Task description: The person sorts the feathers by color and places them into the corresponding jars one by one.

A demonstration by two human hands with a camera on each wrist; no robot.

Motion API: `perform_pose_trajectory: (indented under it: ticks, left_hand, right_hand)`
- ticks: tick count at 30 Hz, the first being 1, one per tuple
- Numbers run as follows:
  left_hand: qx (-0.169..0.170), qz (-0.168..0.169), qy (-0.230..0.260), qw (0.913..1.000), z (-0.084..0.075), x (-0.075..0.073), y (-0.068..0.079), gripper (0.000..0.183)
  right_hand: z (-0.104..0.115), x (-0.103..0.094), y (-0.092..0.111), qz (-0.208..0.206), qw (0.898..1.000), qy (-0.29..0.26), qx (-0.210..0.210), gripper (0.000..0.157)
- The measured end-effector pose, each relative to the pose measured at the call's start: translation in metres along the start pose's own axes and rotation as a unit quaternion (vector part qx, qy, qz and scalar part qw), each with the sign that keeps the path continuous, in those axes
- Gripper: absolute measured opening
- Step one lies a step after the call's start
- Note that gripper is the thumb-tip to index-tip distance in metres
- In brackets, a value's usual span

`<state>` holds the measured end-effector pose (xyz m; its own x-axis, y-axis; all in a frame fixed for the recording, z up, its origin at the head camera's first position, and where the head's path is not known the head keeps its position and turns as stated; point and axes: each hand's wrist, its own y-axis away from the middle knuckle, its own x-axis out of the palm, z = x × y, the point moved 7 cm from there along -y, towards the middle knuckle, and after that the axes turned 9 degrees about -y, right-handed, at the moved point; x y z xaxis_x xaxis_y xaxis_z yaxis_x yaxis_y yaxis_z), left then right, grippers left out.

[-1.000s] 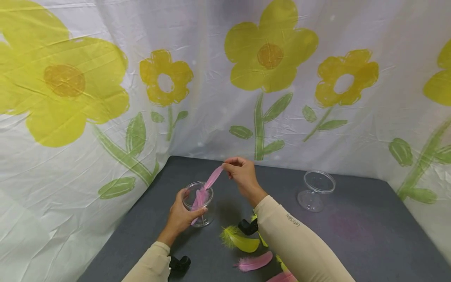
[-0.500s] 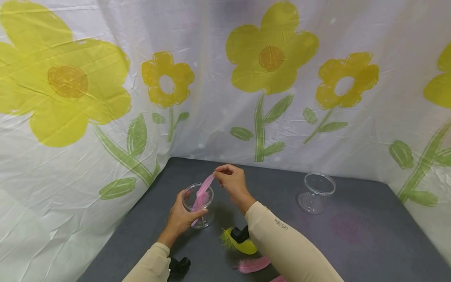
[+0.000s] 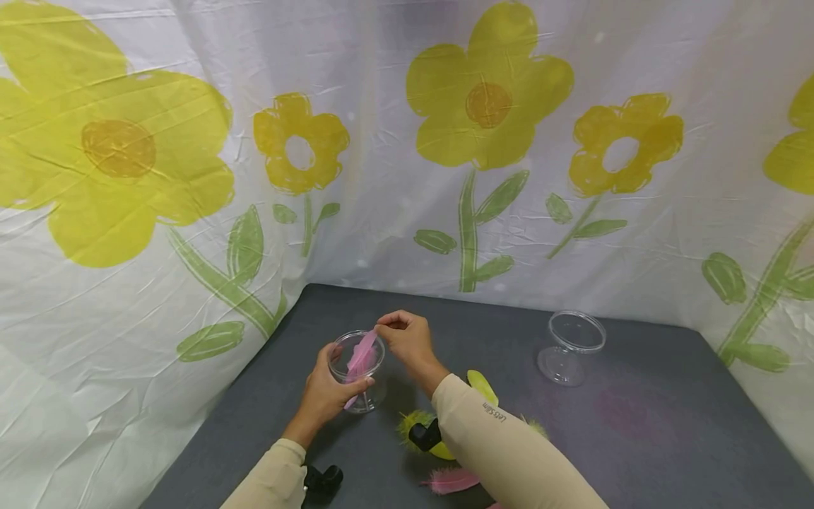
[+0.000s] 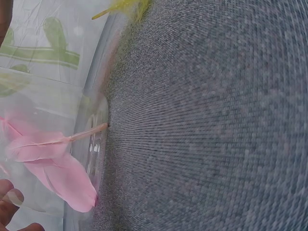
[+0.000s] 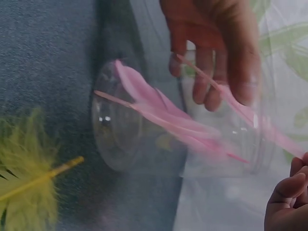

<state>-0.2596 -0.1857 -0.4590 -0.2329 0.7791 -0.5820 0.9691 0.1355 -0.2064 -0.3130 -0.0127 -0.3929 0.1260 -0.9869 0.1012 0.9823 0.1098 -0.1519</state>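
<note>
My left hand [image 3: 326, 392] grips a clear footed plastic cup [image 3: 367, 404], its thumb along the near side. Pink feathers [image 5: 168, 122] lie inside the cup in the right wrist view, their quills toward its base. Between thumb and fingers, my right hand [image 3: 410, 346] pinches one end of another pink feather [image 3: 363, 353] at the rim. The rest of that feather slants into the cup, its quill [image 5: 197, 70] near the left fingers. The left wrist view shows pink feathers [image 4: 62, 180] through the clear wall, with some fingertips [image 4: 12, 199] at the edge.
A second clear footed cup [image 3: 562, 364] stands at the back right of the dark grey table [image 3: 674, 396]. Yellow feathers [image 3: 481, 387] and a pink feather [image 3: 450, 481] lie around and under my right forearm. A flower-printed white cloth [image 3: 381, 212] hangs behind.
My right hand has moved left and down toward the cup, lowering the pinched pink feather into it. The left hand and cup stay in place. More of a yellow feather shows beyond the right sleeve.
</note>
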Motion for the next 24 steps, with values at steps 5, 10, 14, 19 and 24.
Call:
perform_pose_trajectory:
  ticks: [5, 10, 14, 19, 24]
  left_hand:
    - [0.0, 0.004, 0.005, 1.0, 0.0, 0.0, 0.0, 0.103]
    - [-0.001, 0.005, 0.002, 1.0, 0.001, 0.001, 0.0, 0.104]
    - [0.0, 0.002, 0.0, 1.0, 0.001, 0.001, 0.0, 0.103]
    - [0.003, 0.002, -0.003, 1.0, 0.001, 0.001, 0.0, 0.102]
    - [0.003, 0.005, -0.003, 1.0, 0.001, 0.001, 0.0, 0.103]
  right_hand:
    - [-0.006, 0.003, 0.002, 0.001, 1.0, 0.018, -0.003, 0.007]
    - [-0.013, 0.005, 0.004, 0.001, 0.999, 0.043, 0.0, 0.002]
    - [-0.017, 0.006, 0.005, 0.004, 0.998, 0.067, -0.002, 0.004]
    - [-0.02, 0.008, 0.007, 0.017, 0.997, 0.07, 0.001, 0.004]
    - [-0.019, 0.009, 0.008, 0.031, 0.997, 0.064, 0.004, 0.003]
